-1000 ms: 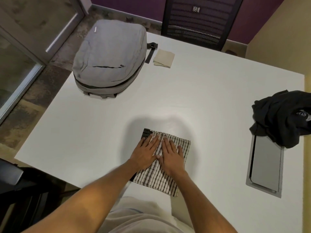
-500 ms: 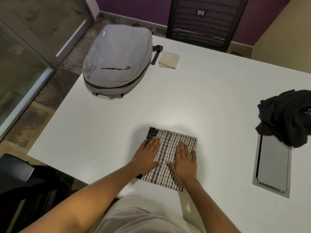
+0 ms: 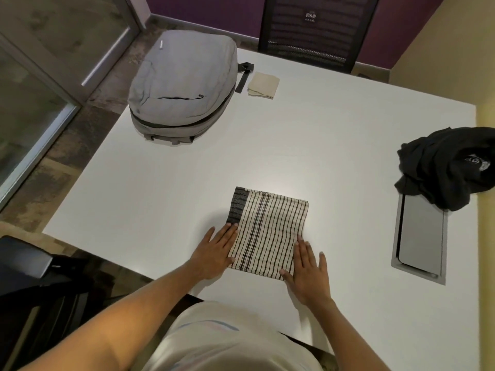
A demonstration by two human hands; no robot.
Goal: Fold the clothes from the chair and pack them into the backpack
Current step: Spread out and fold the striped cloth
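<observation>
Folded cloth (image 3: 267, 232) flanked by both hands at near edge of table (image 3: 321, 145); backpack (image 3: 182, 84) far-left.

Lay flat as neat rectangle, long axis running near-to-far, dark band at far-left corner. L hand (image 3: 214, 253) sat flat at near-left edge, fingers straight and together, tips overlapping cloth margin, gripping nothing. R hand (image 3: 308, 271) flat at near-right corner, fingers straight, slightly spread, thumb at cloth's near edge, also gripping nothing. Cloth thus between the two hands, mostly fwd of fingertips. Backpack well apart, fwd and left, appeared zipped; L hand nearer to it. Judged: fold done, next = lift and carry far-left. Beige cloth (image 3: 263, 85) folded just right of backpack; black garment (image 3: 444, 167) crumpled at right edge, unfolded.
</observation>
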